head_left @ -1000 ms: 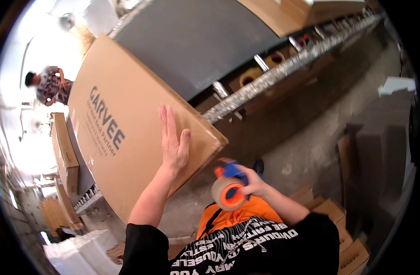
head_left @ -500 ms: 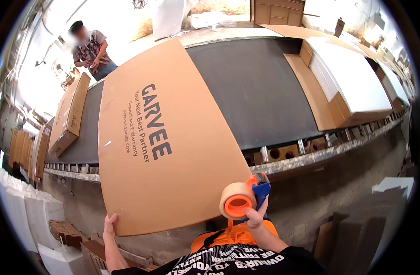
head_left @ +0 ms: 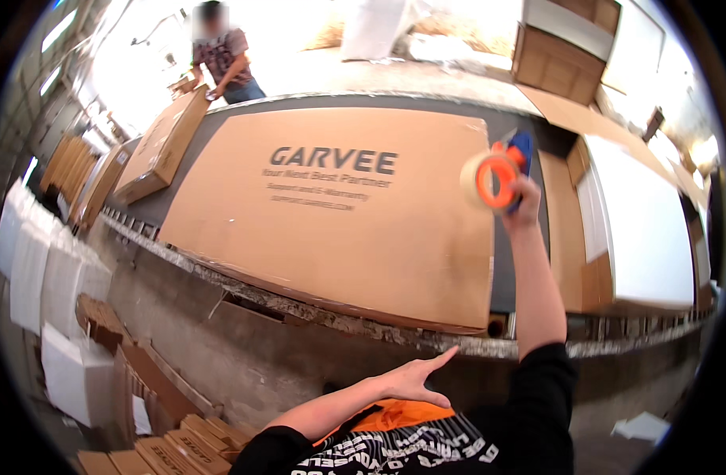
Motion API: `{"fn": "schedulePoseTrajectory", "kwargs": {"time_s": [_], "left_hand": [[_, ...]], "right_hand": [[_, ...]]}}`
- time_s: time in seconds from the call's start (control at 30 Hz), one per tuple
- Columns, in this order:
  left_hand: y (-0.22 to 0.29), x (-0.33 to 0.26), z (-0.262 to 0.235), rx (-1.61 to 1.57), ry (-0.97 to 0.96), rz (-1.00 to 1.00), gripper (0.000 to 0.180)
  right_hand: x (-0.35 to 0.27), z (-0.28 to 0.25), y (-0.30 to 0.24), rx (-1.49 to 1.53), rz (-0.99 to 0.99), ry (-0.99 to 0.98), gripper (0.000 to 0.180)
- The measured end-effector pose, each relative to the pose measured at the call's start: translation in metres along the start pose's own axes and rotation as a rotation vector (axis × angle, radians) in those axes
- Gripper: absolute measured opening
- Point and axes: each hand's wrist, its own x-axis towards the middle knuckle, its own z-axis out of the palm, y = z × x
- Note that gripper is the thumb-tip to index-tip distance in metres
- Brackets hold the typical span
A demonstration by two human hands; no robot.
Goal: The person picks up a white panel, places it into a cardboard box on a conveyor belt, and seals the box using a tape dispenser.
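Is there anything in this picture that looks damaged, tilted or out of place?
The large brown box shows no clear damage. At lower left, a white block tilts out of line with the upright white slabs behind it; at lower right, a loose white piece lies apart. Both look untidy.

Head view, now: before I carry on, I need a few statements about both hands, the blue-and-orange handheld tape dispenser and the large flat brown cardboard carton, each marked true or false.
1. The right hand holds the blue-and-orange handheld tape dispenser. True.
2. The large flat brown cardboard carton lies on the dark grey conveyor belt. True.
3. The left hand is gripping that carton. False: it is held open, holding nothing.
4. The co-worker in the patterned shirt stands at the picture's right edge. False: upper left, on the far side of the belt.
5. A white flat-topped block sits in brown cardboard to the carton's right. True.
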Motion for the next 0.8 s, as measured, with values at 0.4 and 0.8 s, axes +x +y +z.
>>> {"fn": "schedulePoseTrajectory", "kwargs": {"time_s": [0.4, 0.8], "left_hand": [[-0.286, -0.259, -0.266, -0.57, 1.985, -0.093, 0.051], [-0.353, -0.353, -0.385, -0.876, 1.653, 0.164, 0.067]], "right_hand": [[-0.084, 0.148, 0.141, -0.733, 0.176, 0.174, 0.058], [-0.214, 0.084, 0.169, -1.636, -0.203, 1.214, 0.054]]}}
